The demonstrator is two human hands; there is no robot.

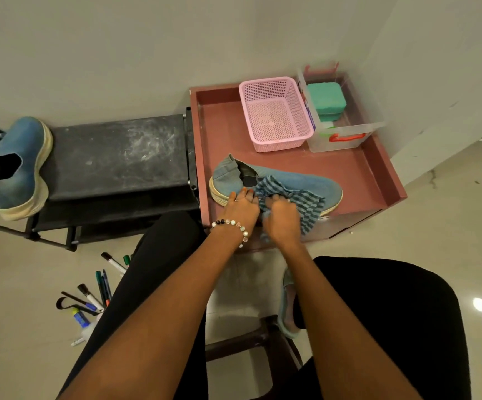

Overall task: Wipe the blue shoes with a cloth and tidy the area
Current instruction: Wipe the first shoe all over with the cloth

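One blue shoe [317, 184] with a pale woven sole lies on its side on the reddish-brown tray table [358, 168], toe to the right. A blue-and-grey striped cloth [303, 202] is draped over its middle. My right hand [281, 222] grips the bunched cloth against the shoe. My left hand [241, 207], with a bead bracelet on the wrist, holds the shoe's heel side with curled fingers. The other blue shoe [17, 168] rests on the left end of the black shoe rack [118, 157].
A pink mesh basket [275, 114] and a clear box [340, 137] holding a green case stand at the tray's back. Several markers and a small bottle [89, 293] lie scattered on the floor at the left. A dark stool [262, 339] sits between my knees.
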